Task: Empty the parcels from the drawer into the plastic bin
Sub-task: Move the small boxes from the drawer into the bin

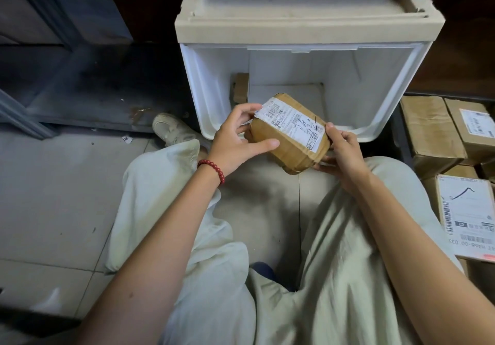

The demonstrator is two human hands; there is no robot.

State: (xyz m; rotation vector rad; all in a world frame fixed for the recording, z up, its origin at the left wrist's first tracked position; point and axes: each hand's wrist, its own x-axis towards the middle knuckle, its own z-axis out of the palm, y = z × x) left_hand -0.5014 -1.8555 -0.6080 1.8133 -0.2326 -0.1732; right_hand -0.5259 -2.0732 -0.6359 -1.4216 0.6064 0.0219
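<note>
Parcel (pixel 289 135): brown, tape-wrapped, white label w/ barcodes + black scrawl; print too small to read. Held over lap, in front of drawer (pixel 203 90). L hand (pixel 241 141) grips left end, R hand (pixel 345 157) pinches right end.

- Dim, soft indoor light — the white drawer (pixel 375 90) is the brightest patch.
- Deep shadow fills the upper left; a faint one lies on the floor (pixel 254 210).
- Wide-angle bending at the edges.
</note>
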